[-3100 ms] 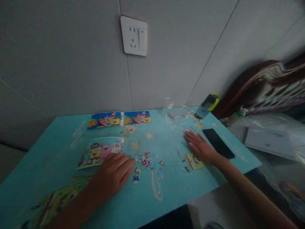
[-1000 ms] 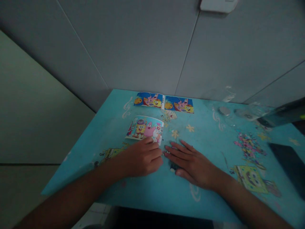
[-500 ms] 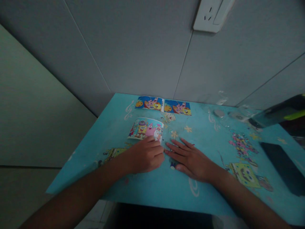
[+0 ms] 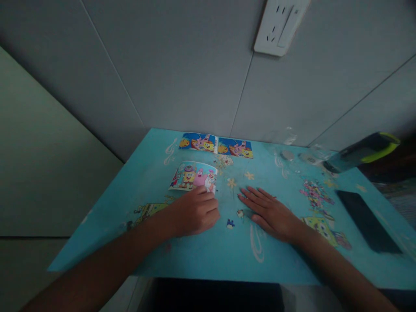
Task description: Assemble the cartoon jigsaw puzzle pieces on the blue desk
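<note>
My left hand (image 4: pixel 196 212) rests on the table with its fingers curled together, at the lower right corner of a cartoon picture sheet (image 4: pixel 194 176); whatever its fingertips hold is hidden. To its right, my right hand (image 4: pixel 268 212) lies palm down with fingers stretched out. Between the hands are a small blue puzzle piece (image 4: pixel 230 223) and a small light-coloured piece (image 4: pixel 240 213). Farther back lie two blue cartoon pictures, one on the left (image 4: pixel 198 142) and one on the right (image 4: pixel 235 147).
A pile of small colourful pieces (image 4: pixel 316 194) lies on the right of the blue table (image 4: pixel 208 264). Beside it is a dark flat object (image 4: pixel 367 221). Behind stand or lie a bottle (image 4: pixel 357 152) and clear plastic items (image 4: pixel 312 158). A wall socket (image 4: pixel 279 28) is above.
My right hand has moved right, away from my left hand, uncovering the small pieces between them. My left hand stays curled by the sheet. The view has shifted slightly.
</note>
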A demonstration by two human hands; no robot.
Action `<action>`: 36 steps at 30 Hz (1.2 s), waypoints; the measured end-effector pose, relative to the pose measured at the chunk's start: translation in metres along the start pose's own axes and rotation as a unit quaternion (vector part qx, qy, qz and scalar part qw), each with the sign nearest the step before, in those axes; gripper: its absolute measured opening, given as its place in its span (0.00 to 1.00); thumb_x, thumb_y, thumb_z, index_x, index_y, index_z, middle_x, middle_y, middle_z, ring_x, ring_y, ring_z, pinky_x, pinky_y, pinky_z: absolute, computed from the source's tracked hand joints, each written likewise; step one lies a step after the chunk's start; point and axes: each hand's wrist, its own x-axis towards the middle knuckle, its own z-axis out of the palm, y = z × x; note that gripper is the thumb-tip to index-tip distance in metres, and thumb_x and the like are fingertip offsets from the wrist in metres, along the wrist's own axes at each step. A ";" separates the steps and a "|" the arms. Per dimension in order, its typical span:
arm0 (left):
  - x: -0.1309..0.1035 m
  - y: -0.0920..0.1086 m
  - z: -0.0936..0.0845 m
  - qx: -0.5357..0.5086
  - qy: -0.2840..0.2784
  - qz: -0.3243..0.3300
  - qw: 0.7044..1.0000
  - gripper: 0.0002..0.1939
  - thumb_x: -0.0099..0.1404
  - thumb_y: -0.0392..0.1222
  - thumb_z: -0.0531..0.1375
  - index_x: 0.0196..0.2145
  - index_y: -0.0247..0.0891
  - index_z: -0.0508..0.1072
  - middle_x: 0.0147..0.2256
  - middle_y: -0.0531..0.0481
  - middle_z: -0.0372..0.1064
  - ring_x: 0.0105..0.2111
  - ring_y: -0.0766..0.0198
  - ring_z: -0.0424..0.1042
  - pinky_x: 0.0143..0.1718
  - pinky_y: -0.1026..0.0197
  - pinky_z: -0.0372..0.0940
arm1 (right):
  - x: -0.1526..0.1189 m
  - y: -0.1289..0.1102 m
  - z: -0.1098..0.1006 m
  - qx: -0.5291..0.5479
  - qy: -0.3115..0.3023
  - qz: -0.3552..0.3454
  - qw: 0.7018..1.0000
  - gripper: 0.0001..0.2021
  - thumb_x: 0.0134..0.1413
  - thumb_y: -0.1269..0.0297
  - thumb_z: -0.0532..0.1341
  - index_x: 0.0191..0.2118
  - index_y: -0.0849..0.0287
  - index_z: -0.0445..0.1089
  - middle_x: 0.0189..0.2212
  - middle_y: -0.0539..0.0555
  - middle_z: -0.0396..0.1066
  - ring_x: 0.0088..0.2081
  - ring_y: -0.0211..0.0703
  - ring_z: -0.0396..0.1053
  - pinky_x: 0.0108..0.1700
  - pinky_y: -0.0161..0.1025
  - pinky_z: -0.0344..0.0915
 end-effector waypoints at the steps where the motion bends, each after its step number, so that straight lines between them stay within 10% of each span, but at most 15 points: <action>1: 0.000 0.000 0.000 -0.001 0.000 0.000 1.000 0.11 0.71 0.37 0.57 0.30 0.39 0.69 0.29 0.51 0.66 0.33 0.61 0.63 0.42 0.54 0.56 | -0.005 0.005 -0.001 -0.001 0.004 0.011 1.000 0.31 0.72 0.56 0.50 0.75 0.44 0.38 0.74 0.50 0.43 0.73 0.49 0.42 0.72 0.59 0.45; 21: -0.004 -0.003 0.005 -0.003 -0.011 0.013 1.000 0.08 0.71 0.35 0.57 0.32 0.39 0.70 0.30 0.51 0.67 0.34 0.59 0.63 0.42 0.52 0.57 | -0.064 0.047 -0.005 -0.048 0.054 0.170 0.983 0.32 0.74 0.52 0.44 0.75 0.42 0.29 0.75 0.48 0.34 0.74 0.54 0.35 0.73 0.65 0.34; 27: -0.005 -0.001 0.009 -0.008 -0.018 0.011 1.000 0.08 0.71 0.35 0.58 0.32 0.39 0.71 0.30 0.51 0.67 0.34 0.59 0.64 0.42 0.52 0.58 | -0.052 0.023 -0.009 -0.002 0.006 0.142 0.990 0.31 0.74 0.51 0.44 0.75 0.43 0.29 0.75 0.48 0.34 0.74 0.53 0.37 0.73 0.61 0.40; 36: -0.008 -0.022 -0.013 0.101 0.016 -0.093 0.990 0.08 0.73 0.37 0.56 0.43 0.37 0.76 0.42 0.45 0.75 0.44 0.53 0.71 0.45 0.50 0.61 | -0.013 0.061 -0.007 -0.010 0.045 0.162 0.986 0.30 0.73 0.49 0.42 0.75 0.40 0.34 0.75 0.48 0.34 0.74 0.56 0.36 0.72 0.66 0.37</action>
